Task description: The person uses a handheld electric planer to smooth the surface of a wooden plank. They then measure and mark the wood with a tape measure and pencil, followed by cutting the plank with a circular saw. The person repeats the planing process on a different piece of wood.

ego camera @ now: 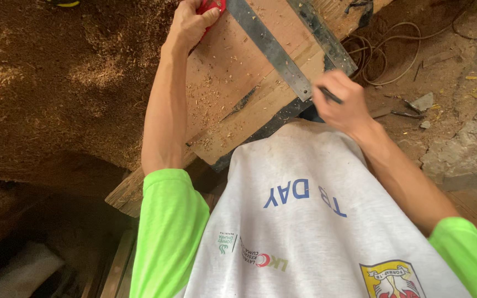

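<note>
You're leaning over a flat pale wooden board [238, 83] w/ shavings scattered on it; everything below is placed relative to that board. Your left hand [190, 23] is sitting at the board's far left corner, fingers clenched around the red handle [212, 5] of a long grey metal square ruler [274, 52], which is lying diagonally across the board's top face. A second grey metal strip [327, 41] is running alongside the ruler, nearer the board's right edge. Your right hand [340, 105] is hovering at the board's near right edge, just beside the ruler's lower end, fingers pinching a thin dark pencil [329, 95]; its tip is hidden, so can't tell if it's touching wood. A dark plank [266, 129] is peeking out under the board's near edge. Right of the board, a loose coil of cable [382, 55] is lying on dirt. Left of the board, a heap of brown sawdust [67, 83] is spreading out.
</note>
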